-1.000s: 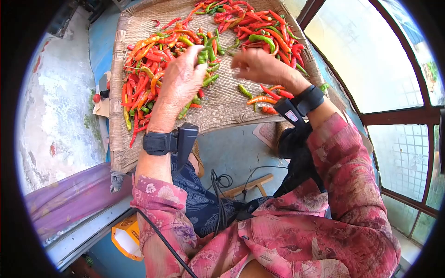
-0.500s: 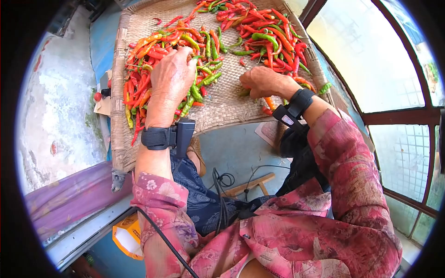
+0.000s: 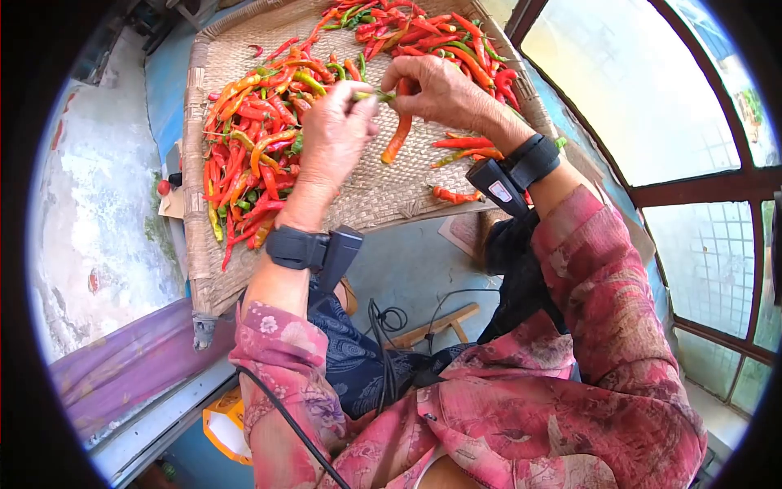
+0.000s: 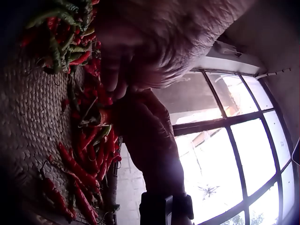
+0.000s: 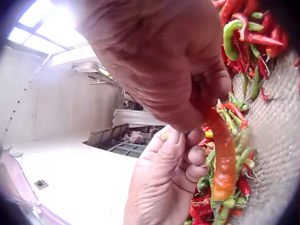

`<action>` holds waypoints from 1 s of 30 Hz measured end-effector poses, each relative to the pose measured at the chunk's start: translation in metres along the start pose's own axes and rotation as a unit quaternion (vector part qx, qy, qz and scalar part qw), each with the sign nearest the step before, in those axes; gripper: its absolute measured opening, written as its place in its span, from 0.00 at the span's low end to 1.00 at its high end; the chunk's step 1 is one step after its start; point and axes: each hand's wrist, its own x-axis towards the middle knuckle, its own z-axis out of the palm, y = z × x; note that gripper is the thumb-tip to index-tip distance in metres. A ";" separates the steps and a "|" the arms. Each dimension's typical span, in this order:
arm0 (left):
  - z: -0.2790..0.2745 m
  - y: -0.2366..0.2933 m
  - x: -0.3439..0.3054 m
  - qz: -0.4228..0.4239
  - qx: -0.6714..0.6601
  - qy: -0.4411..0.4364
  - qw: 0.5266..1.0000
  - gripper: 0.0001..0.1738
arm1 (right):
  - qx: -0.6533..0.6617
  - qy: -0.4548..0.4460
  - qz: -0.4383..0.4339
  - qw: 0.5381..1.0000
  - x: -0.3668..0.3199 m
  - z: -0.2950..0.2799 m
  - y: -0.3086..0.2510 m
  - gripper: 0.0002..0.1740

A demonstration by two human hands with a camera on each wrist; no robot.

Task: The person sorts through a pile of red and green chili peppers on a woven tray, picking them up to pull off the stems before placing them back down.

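Observation:
In the head view the left hand (image 3: 332, 137) and the right hand (image 3: 448, 96) nearly meet above the woven tray (image 3: 379, 191). Curled fingers of the right hand grip an orange-red pepper (image 3: 397, 140), which hangs down from them; the right wrist view shows its glossy side (image 5: 224, 159). Between thumb and fingers, the left hand (image 5: 161, 183) pinches a thin yellow-green pepper (image 3: 363, 96), partly hidden by both hands. A large pile of red and orange peppers (image 3: 252, 155) lies to the left, another red pile (image 3: 423, 34) at the upper right.
A few loose peppers (image 3: 468, 143) lie near the right hand, and one red pepper (image 3: 454, 196) near the tray's front edge. Windows (image 3: 696, 261) stand to the right, a pale wall (image 3: 102, 196) to the left. Black cables (image 3: 384, 342) hang below.
The left hand has risen from the left pile and moved right. The right hand has moved up and left, with the orange-red pepper now visible in its grip. The hands are closer together.

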 end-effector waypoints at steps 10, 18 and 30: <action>-0.042 0.023 -0.011 0.119 0.329 0.056 0.935 0.19 | 0.031 0.007 0.051 0.998 0.000 -0.014 -0.002 0.08; -0.034 0.023 -0.019 0.068 0.388 -0.031 0.919 0.13 | 0.120 -0.081 0.097 0.985 -0.021 -0.018 -0.005 0.34; -0.095 -0.011 -0.026 0.082 0.618 0.017 0.782 0.08 | -0.312 -0.274 0.054 0.908 -0.078 0.004 0.017 0.31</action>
